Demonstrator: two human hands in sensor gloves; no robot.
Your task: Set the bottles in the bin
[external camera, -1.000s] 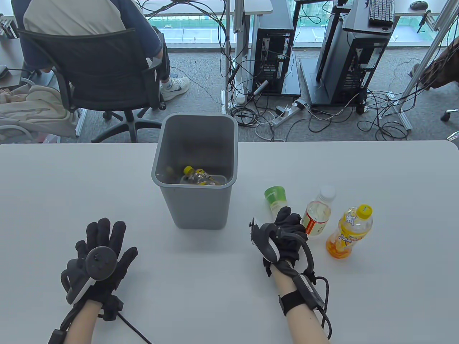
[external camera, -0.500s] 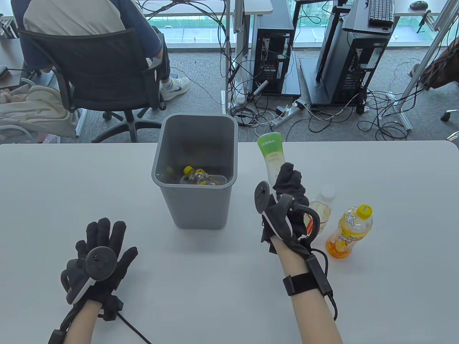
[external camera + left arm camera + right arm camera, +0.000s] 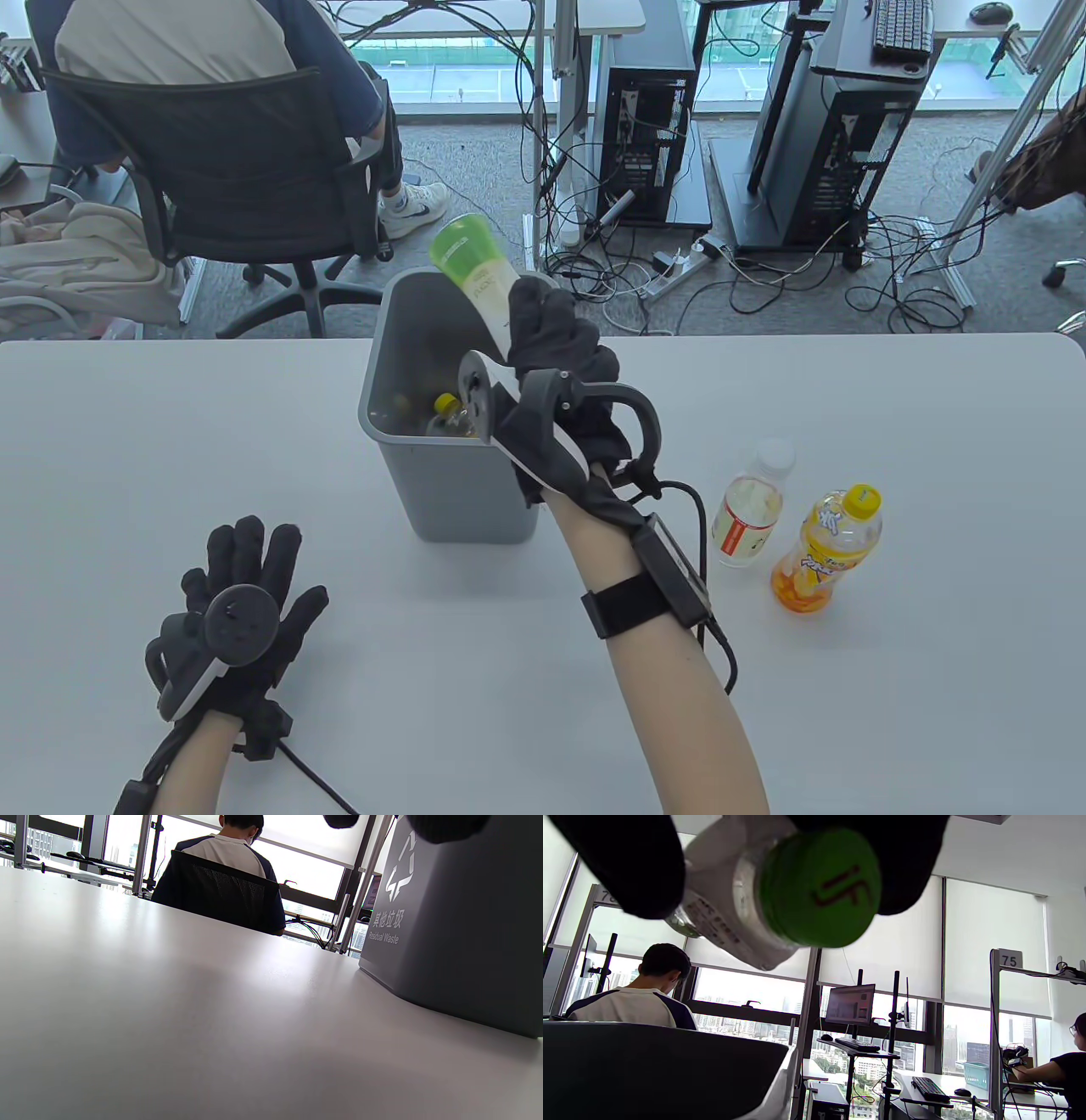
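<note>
Your right hand (image 3: 556,356) grips the green bottle (image 3: 475,267) by its lower body, fingers wrapped round it, and holds it raised above the bin (image 3: 458,497), over the right part of the open top. The bottle tilts, its green end pointing up and away toward the far left. In the right wrist view the green cap (image 3: 821,887) faces the camera between your dark fingers (image 3: 623,861), with the bin's rim (image 3: 772,1086) below it.

Your left hand (image 3: 242,615) rests flat on the table (image 3: 127,441), fingers spread and holding nothing, left of and nearer than the bin. Its wrist view shows the bin's side (image 3: 458,925) close on the right, bearing a recycling mark and the words "Residual Waste".

Inside the bin lies a yellow-capped bottle (image 3: 445,412), partly hidden behind your right hand's tracker.

Two bottles stand on the table to the right of the bin: a clear bottle (image 3: 751,505) with a white cap, and just beside it, further right, an orange bottle (image 3: 827,552) with a yellow cap. Both are upright and well apart from your hands.
</note>
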